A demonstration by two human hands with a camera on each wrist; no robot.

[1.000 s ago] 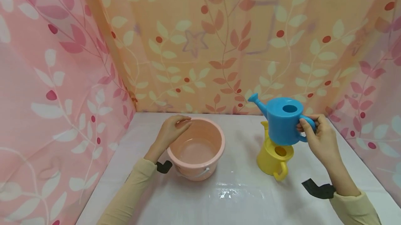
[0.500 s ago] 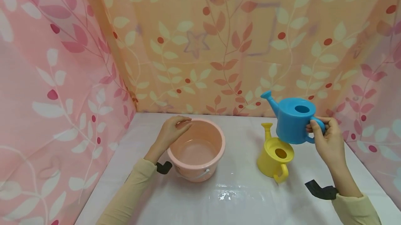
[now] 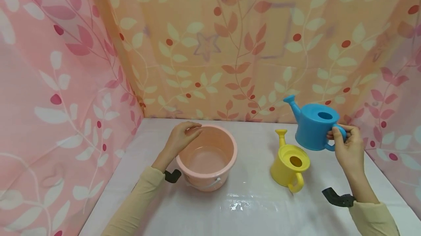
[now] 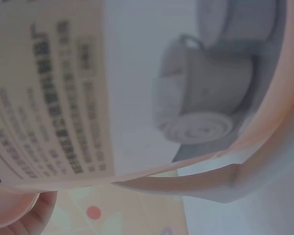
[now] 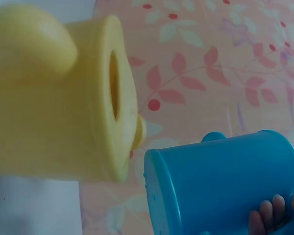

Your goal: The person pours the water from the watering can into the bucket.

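My right hand [image 3: 350, 146] grips the handle of a blue watering can [image 3: 312, 128], which is lifted off the table, its spout pointing up and left. A yellow watering can [image 3: 286, 170] stands on the table just left of and nearer than the blue one. My left hand [image 3: 181, 139] holds the left rim of a pale pink bucket [image 3: 207, 174], thumb over the inside. The right wrist view shows the blue can's [image 5: 225, 183] side and base, with fingers [image 5: 267, 213] around its handle. The printed label [image 4: 68, 98] on the bucket fills most of the left wrist view.
The bucket's white bail handle [image 3: 210, 183] hangs at its front. A wet, shiny patch [image 3: 238, 203] lies on the white table [image 3: 256, 217] in front. Leaf-patterned cloth walls [image 3: 230, 46] enclose the back and both sides. Dark straps [image 3: 338, 197] sit at both wrists.
The blue watering can has moved right with my right hand, from above the yellow can to its right. My left hand, the bucket and the yellow can stay in place.
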